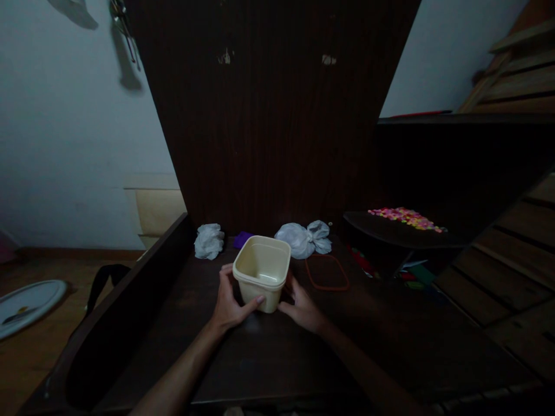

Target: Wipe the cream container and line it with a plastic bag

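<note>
A cream square plastic container [262, 271], with nothing visible inside it, stands upright on a dark wooden table [269, 352]. My left hand [229, 303] wraps its left side, thumb across the front wall. My right hand [301, 307] holds the right side, fingers curled against the wall. Both forearms reach in from the bottom edge.
An orange rubber ring [326, 272] lies flat just right of the container. White tied plastic bags [303, 238] and a crumpled white bag [208, 240] sit behind it, with a purple item [243, 238] between. A dark tray of colourful small pieces [405, 218] stands at right. A white plate [26, 303] lies on the floor at left.
</note>
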`<state>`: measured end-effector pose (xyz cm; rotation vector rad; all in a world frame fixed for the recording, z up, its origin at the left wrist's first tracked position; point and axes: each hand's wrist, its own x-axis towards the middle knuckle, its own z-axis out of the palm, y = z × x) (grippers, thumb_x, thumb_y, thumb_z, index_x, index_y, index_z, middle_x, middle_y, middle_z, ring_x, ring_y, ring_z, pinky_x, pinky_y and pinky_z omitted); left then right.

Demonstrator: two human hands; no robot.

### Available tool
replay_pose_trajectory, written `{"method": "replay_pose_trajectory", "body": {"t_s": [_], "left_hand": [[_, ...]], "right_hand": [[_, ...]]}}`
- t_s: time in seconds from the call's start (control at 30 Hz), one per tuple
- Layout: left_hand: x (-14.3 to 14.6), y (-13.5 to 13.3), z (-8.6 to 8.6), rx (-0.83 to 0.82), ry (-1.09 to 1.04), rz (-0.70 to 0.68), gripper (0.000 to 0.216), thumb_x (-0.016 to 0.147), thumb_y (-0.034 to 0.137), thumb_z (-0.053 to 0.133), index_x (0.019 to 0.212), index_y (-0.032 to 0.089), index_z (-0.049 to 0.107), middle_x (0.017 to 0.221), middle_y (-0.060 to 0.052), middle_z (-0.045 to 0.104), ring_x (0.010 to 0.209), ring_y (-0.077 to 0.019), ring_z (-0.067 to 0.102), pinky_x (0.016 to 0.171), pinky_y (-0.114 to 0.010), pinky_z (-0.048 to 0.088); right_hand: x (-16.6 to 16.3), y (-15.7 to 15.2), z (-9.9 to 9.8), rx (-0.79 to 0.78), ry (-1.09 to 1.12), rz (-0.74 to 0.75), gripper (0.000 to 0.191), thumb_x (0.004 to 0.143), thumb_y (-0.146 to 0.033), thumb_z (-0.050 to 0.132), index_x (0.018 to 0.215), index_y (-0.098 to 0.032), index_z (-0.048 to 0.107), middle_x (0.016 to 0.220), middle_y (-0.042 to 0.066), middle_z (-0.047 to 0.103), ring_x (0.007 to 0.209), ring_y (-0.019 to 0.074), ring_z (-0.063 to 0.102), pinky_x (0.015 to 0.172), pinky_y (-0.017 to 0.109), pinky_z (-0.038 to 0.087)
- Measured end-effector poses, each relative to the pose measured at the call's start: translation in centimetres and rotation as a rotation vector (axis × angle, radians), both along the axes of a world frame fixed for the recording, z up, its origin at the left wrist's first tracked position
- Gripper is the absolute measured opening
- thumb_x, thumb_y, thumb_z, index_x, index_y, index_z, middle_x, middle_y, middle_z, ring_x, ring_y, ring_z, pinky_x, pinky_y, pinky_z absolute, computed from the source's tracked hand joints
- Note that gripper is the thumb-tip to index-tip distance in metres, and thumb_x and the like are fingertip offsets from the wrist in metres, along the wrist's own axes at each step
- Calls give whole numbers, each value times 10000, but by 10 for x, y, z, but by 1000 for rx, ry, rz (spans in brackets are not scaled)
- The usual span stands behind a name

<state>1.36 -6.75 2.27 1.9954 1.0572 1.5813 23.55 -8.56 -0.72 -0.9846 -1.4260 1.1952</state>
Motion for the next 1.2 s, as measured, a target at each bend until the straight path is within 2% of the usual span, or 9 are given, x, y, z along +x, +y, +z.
{"method": "replay_pose_trajectory", "body": {"t_s": [0.07, 0.17, 0.33, 0.53, 0.7, 0.9, 1.03, 1.1, 1.2], "left_hand": [[1, -1, 4, 11, 3, -4, 540, 764, 431, 769, 1131, 187, 456, 1130, -92, 524, 1068, -264, 600, 895, -401, 553], [2, -3, 8, -31, 52, -33, 365, 819, 416, 706, 1017, 193, 495, 992, -53, 548, 909, -218, 602, 780, -346, 553], [0, -3, 9, -28, 149, -98, 294, 824, 425, 677, 926, 196, 522, 895, -35, 566, 820, -207, 573, 730, -323, 509], [-7, -5, 11, -9, 222, -199, 172, 806, 360, 578, 760, 205, 520, 773, -23, 576, 720, -195, 561, 660, -295, 468], [-6, -27, 10, -66, 262, -13, 131, 844, 210, 504, 736, 197, 579, 736, -23, 622, 694, -177, 618, 658, -268, 487], [-8, -88, 0, -121, 281, 169, 126, 924, 240, 547, 836, 217, 634, 827, -36, 690, 777, -194, 692, 711, -270, 556], [-17, -122, -8, -148, 286, 218, 110, 941, 302, 580, 907, 239, 663, 891, -48, 728, 811, -206, 723, 711, -270, 592], [-27, -127, -10, -153, 306, 240, 117, 940, 332, 592, 929, 249, 675, 917, -47, 738, 830, -209, 733, 722, -270, 602], [-47, -116, -5, -167, 315, 317, 171, 929, 397, 593, 933, 253, 684, 931, -48, 741, 844, -222, 737, 741, -294, 610]], "right_hand": [[0, 3, -6, 9, 1, -49, 977, 710, -244, 692, 1589, -252, 265, 1639, 111, 350, 1493, 274, 369, 1226, 497, 303], [2, 0, -12, 42, -92, -101, 887, 712, -218, 610, 1552, -226, 322, 1595, 116, 422, 1462, 265, 419, 1222, 486, 318], [8, -11, -5, 46, -408, -150, 821, 676, -238, 628, 1465, -151, 419, 1442, 169, 573, 1367, 317, 515, 1186, 510, 357], [4, -16, -2, 40, -535, -235, 814, 671, -282, 643, 1441, -125, 434, 1427, 193, 577, 1355, 342, 527, 1157, 495, 405], [1, -18, -10, 94, -589, -279, 707, 702, -269, 630, 1384, -140, 496, 1359, 187, 626, 1320, 340, 564, 1132, 492, 441], [1, -18, -20, 123, -615, -291, 705, 713, -260, 609, 1391, -110, 492, 1343, 210, 635, 1298, 346, 586, 1115, 485, 463], [1, -17, -29, 134, -621, -324, 691, 710, -258, 618, 1381, -137, 508, 1344, 194, 638, 1293, 341, 590, 1111, 484, 468], [0, -18, -33, 135, -630, -341, 663, 713, -257, 626, 1361, -158, 525, 1321, 179, 655, 1274, 335, 605, 1099, 478, 480], [-2, -21, -38, 147, -647, -362, 642, 739, -249, 607, 1369, -161, 514, 1324, 181, 654, 1297, 329, 593, 1101, 475, 480]]}}
